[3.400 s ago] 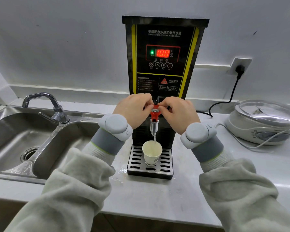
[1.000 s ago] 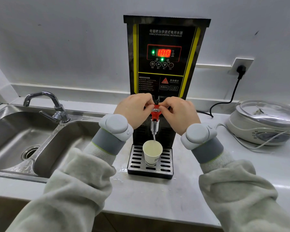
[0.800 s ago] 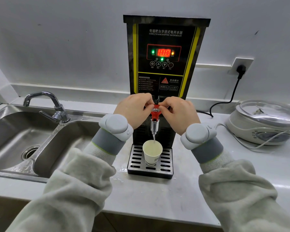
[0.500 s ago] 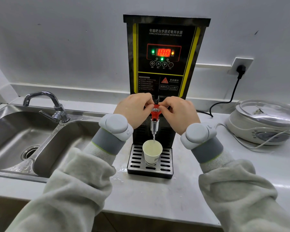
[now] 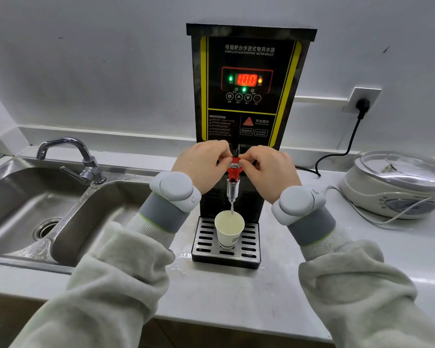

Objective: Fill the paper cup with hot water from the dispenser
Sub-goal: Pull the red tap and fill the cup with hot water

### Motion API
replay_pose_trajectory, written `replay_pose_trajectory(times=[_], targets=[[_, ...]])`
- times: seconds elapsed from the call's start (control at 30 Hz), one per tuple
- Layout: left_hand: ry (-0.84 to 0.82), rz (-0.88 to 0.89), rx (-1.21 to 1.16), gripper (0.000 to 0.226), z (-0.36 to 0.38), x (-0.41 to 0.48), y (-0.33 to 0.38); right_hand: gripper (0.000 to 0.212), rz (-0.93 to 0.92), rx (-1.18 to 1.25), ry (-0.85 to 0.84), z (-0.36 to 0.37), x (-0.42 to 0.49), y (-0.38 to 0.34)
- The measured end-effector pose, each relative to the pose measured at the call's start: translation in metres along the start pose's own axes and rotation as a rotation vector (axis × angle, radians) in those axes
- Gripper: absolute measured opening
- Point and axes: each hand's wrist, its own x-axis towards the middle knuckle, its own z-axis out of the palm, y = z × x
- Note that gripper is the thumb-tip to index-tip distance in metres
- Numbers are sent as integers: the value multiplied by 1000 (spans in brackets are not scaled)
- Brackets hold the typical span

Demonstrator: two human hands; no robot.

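Grey wall, pale tabletop (image 5: 236, 297); steel sink (image 5: 23, 197) at left of frame, lidded white cooker (image 5: 397, 187) at right. Black dispenser (image 5: 246, 71) centre, display reads 100. Paper cup (image 5: 229, 229) upright on drip tray (image 5: 251, 247), directly under spout (image 5: 232, 189). Left hand (image 5: 202, 167) and right hand (image 5: 269, 169): fingers of both pinched narrow on red tap handle (image 5: 234, 169), one from each side. Thin stream enters cup. Filling under way; level appears fairly high, exact level unclear. Left: shut tap, lift cup. Small spill beside tray, lower left.
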Motion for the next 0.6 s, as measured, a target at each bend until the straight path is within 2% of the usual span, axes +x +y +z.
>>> replay_pose_trajectory(times=[0.6], targets=[[17,23,7,12,1,1,-2,20,-2,-24,-19,-1,1,0]])
